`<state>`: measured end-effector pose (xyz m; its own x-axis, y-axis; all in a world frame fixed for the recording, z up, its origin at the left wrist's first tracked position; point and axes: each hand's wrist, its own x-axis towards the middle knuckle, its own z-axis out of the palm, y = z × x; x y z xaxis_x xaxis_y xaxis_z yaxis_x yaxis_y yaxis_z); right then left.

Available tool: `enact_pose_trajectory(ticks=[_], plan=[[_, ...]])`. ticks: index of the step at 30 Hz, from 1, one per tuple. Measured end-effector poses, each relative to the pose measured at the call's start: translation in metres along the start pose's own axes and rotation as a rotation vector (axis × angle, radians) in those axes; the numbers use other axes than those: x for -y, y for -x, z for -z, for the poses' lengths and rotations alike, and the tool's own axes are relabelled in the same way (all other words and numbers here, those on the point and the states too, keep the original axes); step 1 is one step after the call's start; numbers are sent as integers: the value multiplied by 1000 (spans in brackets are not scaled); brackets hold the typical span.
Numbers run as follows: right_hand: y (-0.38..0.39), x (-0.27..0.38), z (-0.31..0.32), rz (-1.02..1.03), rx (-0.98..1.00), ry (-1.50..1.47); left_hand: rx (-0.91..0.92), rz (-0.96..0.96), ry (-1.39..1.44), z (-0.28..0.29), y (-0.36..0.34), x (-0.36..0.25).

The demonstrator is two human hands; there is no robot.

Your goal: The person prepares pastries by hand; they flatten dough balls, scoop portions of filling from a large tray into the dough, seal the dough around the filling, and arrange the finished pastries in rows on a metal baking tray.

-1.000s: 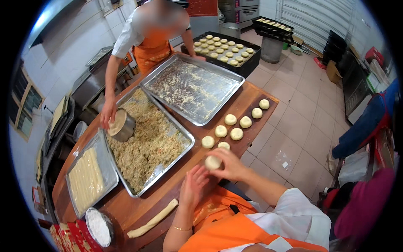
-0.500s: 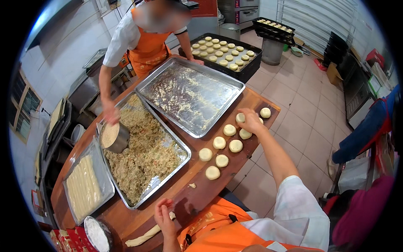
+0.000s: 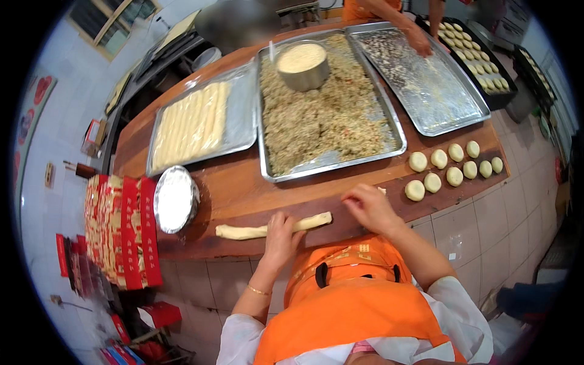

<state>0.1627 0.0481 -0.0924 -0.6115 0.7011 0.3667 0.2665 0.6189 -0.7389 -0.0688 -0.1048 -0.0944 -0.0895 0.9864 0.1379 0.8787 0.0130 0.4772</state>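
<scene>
Since half a second ago, both arms have come back in: my right hand (image 3: 368, 207) has left the far dough balls, and my left hand (image 3: 281, 232) has come up onto the dough rope (image 3: 274, 226).

My left hand lies flat and open on the middle of the rope, palm down, fingers over it, gripping nothing. That rope lies along the table (image 3: 243, 191) just ahead of my apron (image 3: 353, 298), its long end sticking out past my left hand and its short end reaching toward my right. My right hand rests just past that end, fingers loosely curled on the wood; I cannot tell whether it pinches anything. A small dough bit (image 3: 381, 190) shows at its fingertips.

To the right of my right hand sit the dough balls (image 3: 450, 167) in two short rows. Left of my left hand stands a round flour bowl (image 3: 175, 199), with a red patterned stack (image 3: 121, 231) beyond it.

Ahead of both hands is the filling tray (image 3: 328, 115), a metal pot (image 3: 302, 64) standing in its far part. Left of it is a tray of dough strips (image 3: 194, 125); right of it, a nearly bare tray (image 3: 426, 79), where another person's hand (image 3: 420, 42) rests. Farther right, a dark tray of pastries (image 3: 480, 58).
</scene>
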Motion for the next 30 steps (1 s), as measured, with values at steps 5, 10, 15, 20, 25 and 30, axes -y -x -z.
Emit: enact_pose_trajectory(ticks=[5, 10, 15, 20, 25, 30], plan=[[-29, 37, -52, 293, 338, 159, -95, -119, 99, -4, 8, 10], [-63, 71, -49, -242, 816, 58, -98, -81, 102, -10, 7, 15], [-64, 65, -51, -65, 864, 147, -171, -172, -94, -17, 0, 6], [-45, 49, -67, 34, 805, 381, -212, -196, -255, -36, -6, 4], [-31, 28, -60, 132, 644, 167, -234, -168, -308, -52, -11, -6], [-17, 25, -50, -199, 637, -538, -198, -151, -299, -58, -14, -2]])
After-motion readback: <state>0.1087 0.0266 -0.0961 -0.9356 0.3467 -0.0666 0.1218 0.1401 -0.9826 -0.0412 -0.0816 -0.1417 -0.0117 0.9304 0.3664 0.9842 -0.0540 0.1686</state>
